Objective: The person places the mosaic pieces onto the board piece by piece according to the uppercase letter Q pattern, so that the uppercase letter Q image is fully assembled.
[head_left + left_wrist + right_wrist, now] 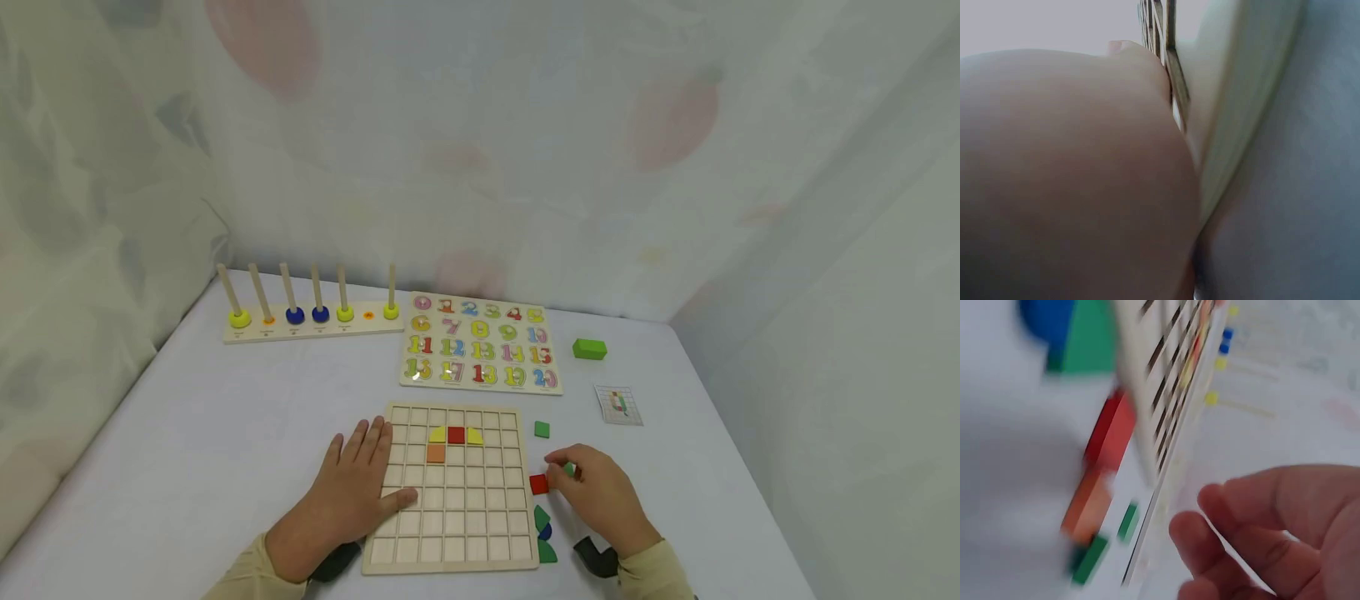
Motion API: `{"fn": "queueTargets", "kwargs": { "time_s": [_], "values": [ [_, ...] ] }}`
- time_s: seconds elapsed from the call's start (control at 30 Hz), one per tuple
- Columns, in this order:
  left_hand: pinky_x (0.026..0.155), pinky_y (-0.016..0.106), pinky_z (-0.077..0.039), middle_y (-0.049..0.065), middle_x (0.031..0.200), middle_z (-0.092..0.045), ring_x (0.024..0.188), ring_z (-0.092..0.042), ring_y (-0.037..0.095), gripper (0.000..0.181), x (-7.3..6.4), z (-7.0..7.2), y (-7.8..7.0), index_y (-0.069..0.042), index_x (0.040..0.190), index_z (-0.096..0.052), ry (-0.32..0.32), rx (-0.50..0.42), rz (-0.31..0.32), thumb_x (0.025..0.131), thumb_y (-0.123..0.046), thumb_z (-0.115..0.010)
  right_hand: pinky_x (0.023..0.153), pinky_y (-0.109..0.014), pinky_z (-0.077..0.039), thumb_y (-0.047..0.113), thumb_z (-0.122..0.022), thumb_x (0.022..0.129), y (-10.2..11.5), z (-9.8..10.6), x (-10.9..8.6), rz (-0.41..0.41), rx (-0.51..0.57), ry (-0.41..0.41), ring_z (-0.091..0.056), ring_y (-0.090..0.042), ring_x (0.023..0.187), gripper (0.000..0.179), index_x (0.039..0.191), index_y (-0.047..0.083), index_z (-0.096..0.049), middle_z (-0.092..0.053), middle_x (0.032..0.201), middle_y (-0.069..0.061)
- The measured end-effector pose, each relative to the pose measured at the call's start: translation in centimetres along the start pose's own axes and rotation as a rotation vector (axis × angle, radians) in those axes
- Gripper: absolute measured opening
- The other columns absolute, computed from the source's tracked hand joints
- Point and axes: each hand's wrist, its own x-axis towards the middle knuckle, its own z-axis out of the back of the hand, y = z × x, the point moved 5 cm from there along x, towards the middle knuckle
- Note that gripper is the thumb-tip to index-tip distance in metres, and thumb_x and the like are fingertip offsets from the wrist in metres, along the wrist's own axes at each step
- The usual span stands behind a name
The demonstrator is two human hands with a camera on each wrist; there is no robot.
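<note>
My left hand (347,492) lies flat with straight fingers along the left edge of the wooden grid board (454,566), its thumb over the cells. Two yellow pieces (437,435), a red square (456,435) and an orange square (436,453) sit in the upper cells. Right of the board, my right hand (597,492) hovers with bent fingers, nothing visible between thumb and fingertips. Near it are a red block (538,484), a green block (1090,557) and an orange block (1087,505), the last hidden from the head view.
Green pieces (547,552) and a blue piece (546,532) lie by the board's lower right; a green square (542,429) lies higher. Behind stand a peg stand (315,332) and a number puzzle (480,382). A pattern card (632,414) and green box (589,349) are at right.
</note>
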Motion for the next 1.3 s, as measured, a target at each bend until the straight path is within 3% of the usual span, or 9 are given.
{"fn": "queueTargets", "kwargs": {
  "time_s": [0.1, 0.17, 0.33, 0.43, 0.5, 0.7, 0.87, 1.07, 1.3],
  "values": [
    [0.120, 0.075, -0.011, 0.032, 0.171, -0.019, 0.157, -0.016, 0.053, 0.111, 0.0, -0.1, 0.2, 0.012, 0.164, -0.022, -0.013, 0.002, -0.007, 0.099, -0.068, -0.063, 0.064, -0.031, -0.050, 0.022, -0.079, 0.098, -0.8, 0.4, 0.5, -0.040, -0.069, -0.019, -0.055, -0.013, 0.078, 0.016, 0.114, 0.019, -0.082, -0.072, 0.107, 0.010],
    [0.120, 0.074, -0.011, 0.031, 0.171, -0.020, 0.157, -0.016, 0.053, 0.112, 0.1, -0.5, 0.5, 0.012, 0.164, -0.023, -0.040, 0.004, -0.015, 0.098, -0.070, -0.063, 0.072, -0.036, -0.057, 0.023, -0.082, 0.096, -1.0, 0.3, 0.8, -0.030, -0.121, -0.008, -0.062, -0.015, 0.087, 0.019, 0.115, 0.020, -0.082, -0.073, 0.111, 0.009],
    [0.120, 0.074, -0.010, 0.032, 0.171, -0.020, 0.157, -0.016, 0.053, 0.115, 0.1, -0.8, 0.9, 0.012, 0.164, -0.023, -0.045, -0.004, -0.014, 0.097, -0.074, -0.060, 0.085, -0.041, -0.060, 0.025, -0.088, 0.089, -0.9, -0.8, 0.9, 0.159, -0.286, -0.004, -0.066, -0.018, 0.099, 0.017, 0.105, 0.021, -0.086, -0.074, 0.108, 0.007],
    [0.120, 0.074, -0.009, 0.032, 0.171, -0.019, 0.157, -0.015, 0.054, 0.113, -0.2, -0.3, 0.5, 0.012, 0.164, -0.022, -0.011, -0.009, -0.002, 0.098, -0.070, -0.063, 0.075, -0.032, -0.057, 0.024, -0.089, 0.086, -0.8, -1.2, 0.6, 0.262, -0.379, -0.048, -0.059, -0.014, 0.088, 0.009, 0.094, 0.022, -0.086, -0.072, 0.102, 0.007],
    [0.120, 0.074, -0.009, 0.032, 0.171, -0.020, 0.157, -0.016, 0.054, 0.112, -0.2, -0.2, 0.4, 0.012, 0.164, -0.023, -0.009, -0.011, 0.001, 0.098, -0.069, -0.063, 0.069, -0.030, -0.055, 0.025, -0.089, 0.084, -0.7, -1.1, 0.7, 0.279, -0.415, -0.072, -0.056, -0.013, 0.085, 0.005, 0.087, 0.023, -0.085, -0.071, 0.100, 0.007],
    [0.120, 0.074, -0.007, 0.034, 0.170, -0.021, 0.157, -0.015, 0.055, 0.116, -0.2, -0.5, 0.5, 0.013, 0.163, -0.023, -0.041, -0.022, -0.013, 0.097, -0.076, -0.057, 0.069, -0.032, -0.056, 0.022, -0.089, 0.081, 1.4, -0.3, 1.0, 0.342, -0.344, -0.134, -0.062, -0.015, 0.083, 0.010, 0.088, 0.020, -0.082, -0.074, 0.093, 0.007],
    [0.121, 0.074, -0.009, 0.033, 0.170, -0.020, 0.157, -0.015, 0.054, 0.115, -0.1, -0.6, 0.7, 0.013, 0.163, -0.023, -0.041, 0.010, -0.012, 0.098, -0.076, -0.056, 0.074, -0.032, -0.059, 0.025, -0.089, 0.087, 5.6, -1.9, 2.0, 0.459, -0.257, -0.065, -0.070, -0.012, 0.086, 0.014, 0.099, 0.019, -0.083, -0.077, 0.094, 0.010],
    [0.121, 0.074, -0.009, 0.032, 0.171, -0.020, 0.157, -0.015, 0.053, 0.114, 0.3, -0.6, 0.6, 0.012, 0.164, -0.023, -0.049, 0.007, -0.016, 0.098, -0.075, -0.057, 0.069, -0.028, -0.055, 0.030, -0.086, 0.093, 9.6, -4.4, 3.4, 0.557, -0.278, 0.004, -0.066, -0.009, 0.080, 0.010, 0.096, 0.021, -0.084, -0.077, 0.091, 0.012],
    [0.122, 0.072, -0.010, 0.032, 0.171, -0.021, 0.157, -0.016, 0.052, 0.112, 0.2, -0.2, 0.2, 0.012, 0.164, -0.023, -0.032, 0.028, -0.001, 0.099, -0.072, -0.060, 0.067, -0.024, -0.051, 0.033, -0.086, 0.094, 11.3, -6.1, 4.3, 0.640, -0.371, 0.053, -0.062, -0.008, 0.078, 0.010, 0.092, 0.023, -0.086, -0.077, 0.091, 0.014]
  ]
}}
